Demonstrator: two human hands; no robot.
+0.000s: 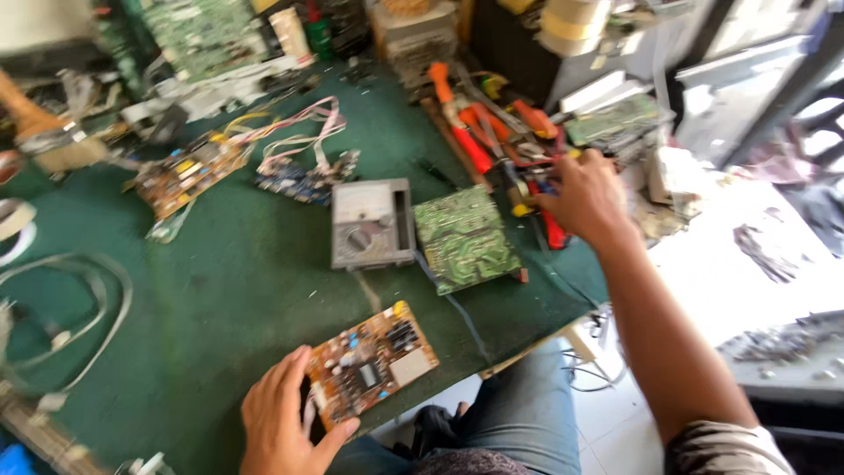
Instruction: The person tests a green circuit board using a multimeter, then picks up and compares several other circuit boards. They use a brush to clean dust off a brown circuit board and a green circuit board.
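Partly blurred, right hand (pixel 585 198) hides tools (pixel 492 132) — left hand (pixel 281 422) holds circuit board (pixel 374 362).

Electronics repair workshop: circuit boards (pixel 463 237), multimeter (pixel 372 223), screwdrivers (pixel 466 132) on green bench (pixel 220 290).

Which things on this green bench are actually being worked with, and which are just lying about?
In hand:
- left hand grips the brown circuit board
- right hand reaches into the pile of red and orange-handled tools

Lying about:
- grey meter
- green circuit board
- wired board
- brush
- tape roll
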